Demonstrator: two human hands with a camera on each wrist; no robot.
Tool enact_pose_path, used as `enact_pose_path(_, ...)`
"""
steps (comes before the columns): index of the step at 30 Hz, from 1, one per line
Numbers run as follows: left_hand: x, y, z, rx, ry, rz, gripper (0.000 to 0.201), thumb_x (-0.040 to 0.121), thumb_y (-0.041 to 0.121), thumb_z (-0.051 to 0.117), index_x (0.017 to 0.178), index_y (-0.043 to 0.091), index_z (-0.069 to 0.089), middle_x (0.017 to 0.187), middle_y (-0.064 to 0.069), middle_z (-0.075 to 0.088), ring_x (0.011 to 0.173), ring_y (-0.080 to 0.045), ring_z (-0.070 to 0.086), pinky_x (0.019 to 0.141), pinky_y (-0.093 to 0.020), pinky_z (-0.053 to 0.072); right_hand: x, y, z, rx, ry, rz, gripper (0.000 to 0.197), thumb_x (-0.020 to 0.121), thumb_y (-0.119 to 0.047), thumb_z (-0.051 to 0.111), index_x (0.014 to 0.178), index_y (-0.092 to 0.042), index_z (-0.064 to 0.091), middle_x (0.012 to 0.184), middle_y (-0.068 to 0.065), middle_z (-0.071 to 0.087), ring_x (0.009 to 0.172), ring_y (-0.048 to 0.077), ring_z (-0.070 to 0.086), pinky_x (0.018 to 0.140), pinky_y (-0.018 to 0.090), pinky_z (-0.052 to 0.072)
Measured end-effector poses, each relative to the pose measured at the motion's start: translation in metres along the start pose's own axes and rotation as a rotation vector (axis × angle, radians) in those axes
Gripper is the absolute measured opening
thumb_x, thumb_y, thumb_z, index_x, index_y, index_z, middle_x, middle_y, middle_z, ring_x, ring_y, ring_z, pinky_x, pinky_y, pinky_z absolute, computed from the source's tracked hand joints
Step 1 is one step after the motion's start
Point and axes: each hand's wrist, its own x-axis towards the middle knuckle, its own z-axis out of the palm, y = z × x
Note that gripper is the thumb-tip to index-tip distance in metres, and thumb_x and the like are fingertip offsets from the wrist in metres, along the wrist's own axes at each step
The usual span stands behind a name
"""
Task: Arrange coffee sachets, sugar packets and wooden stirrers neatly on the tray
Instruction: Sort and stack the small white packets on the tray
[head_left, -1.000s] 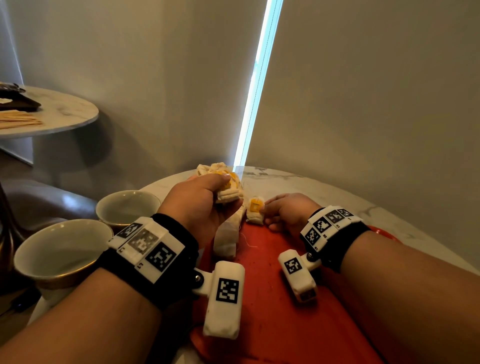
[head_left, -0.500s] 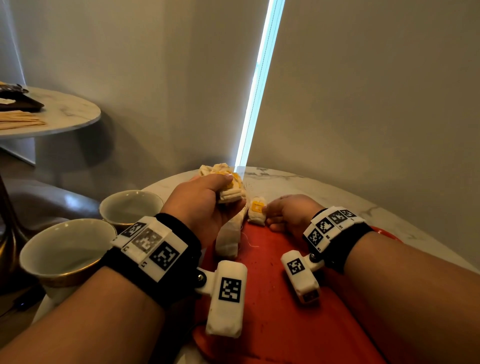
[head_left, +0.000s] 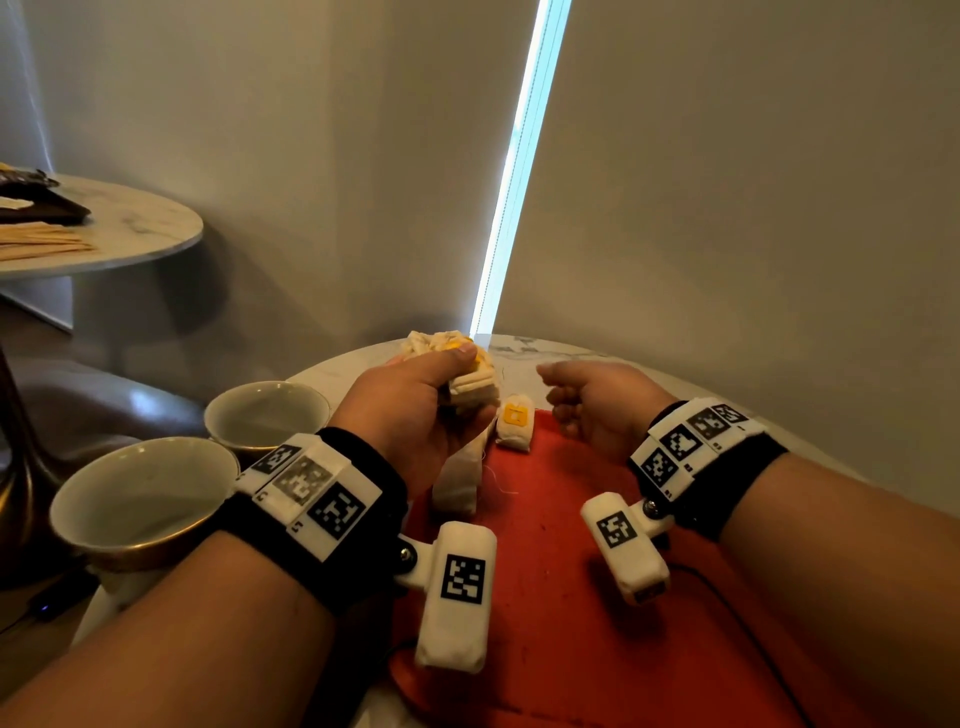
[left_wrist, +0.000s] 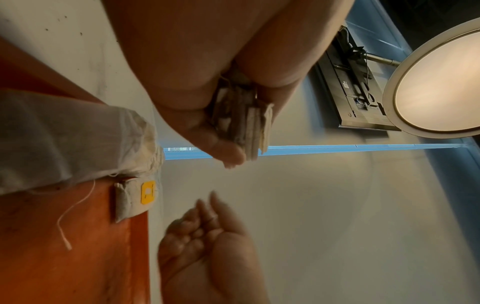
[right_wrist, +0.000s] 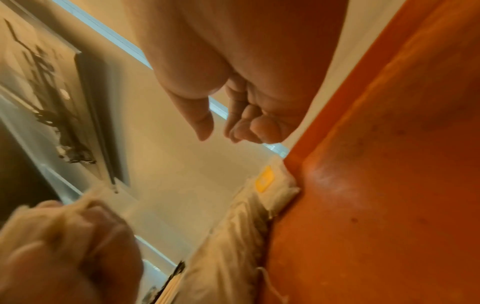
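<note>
Right hand (head_left: 587, 400) had lifted empty, loosely curled, off the sachet (head_left: 515, 422) at the tray's (head_left: 561, 597) far edge; left hand (head_left: 415, 410) gripped the stack (head_left: 475, 384), next sachet likely due alongside.

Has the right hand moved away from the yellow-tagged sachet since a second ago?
Yes. The right hand has lifted off the yellow-tagged sachet, which stays at the red tray's far edge.
</note>
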Motion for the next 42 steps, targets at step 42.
enact_pose_path(42, -0.001, 0.005, -0.003, -0.025, -0.009, 0.066, 0.023, 0.098, 0.014, 0.059, 0.115, 0.002, 0.067, 0.086, -0.013, 0.071, 0.064, -0.017, 0.069, 0.051, -0.024, 0.055, -0.044, -0.012, 0.042, 0.146, -0.197, -0.399, 0.02, 0.092, 0.002, 0.064, 0.107, -0.01, 0.068, 0.094, 0.014, 0.071, 0.072, 0.02, 0.065, 0.057, 0.029, 0.05)
